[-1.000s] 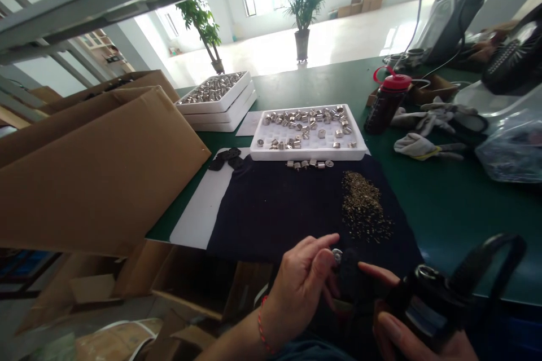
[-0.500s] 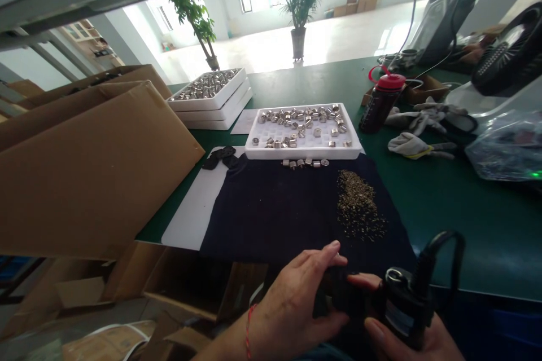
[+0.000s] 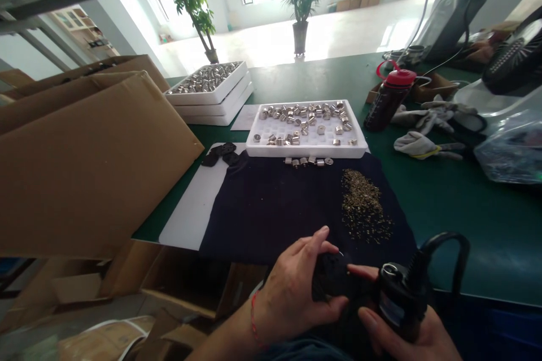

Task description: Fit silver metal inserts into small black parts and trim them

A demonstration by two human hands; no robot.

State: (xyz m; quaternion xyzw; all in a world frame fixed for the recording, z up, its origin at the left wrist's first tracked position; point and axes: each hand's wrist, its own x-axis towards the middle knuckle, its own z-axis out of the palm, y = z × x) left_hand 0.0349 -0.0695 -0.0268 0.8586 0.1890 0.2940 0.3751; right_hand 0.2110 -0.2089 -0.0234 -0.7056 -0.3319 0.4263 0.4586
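My left hand (image 3: 292, 287), with a red string at the wrist, has its fingers and thumb closed around a dark round part (image 3: 332, 275) near the front edge of the bench. Held in my right hand (image 3: 436, 338) is a black corded hand-held device (image 3: 396, 299), its cable looping up and to the right. The right index finger and thumb reach toward the round part, with a tiny brass-coloured speck by the index fingertip. Beyond the hands, a heap of tiny brass-coloured pieces (image 3: 362, 203) lies on a dark cloth (image 3: 271, 208).
A white tray (image 3: 305, 151) of metal cylinders stands behind the cloth, with several loose cylinders (image 3: 311, 161) before it. Black discs (image 3: 222, 153) lie left. Stacked trays (image 3: 220, 110), a cardboard box (image 3: 93, 169), a red-capped bottle (image 3: 387, 101) and gloves (image 3: 417, 145) surround the work area.
My left hand has moved slightly up and left, and the dark round part now shows more plainly in it. The right hand still holds the corded device, almost unmoved.
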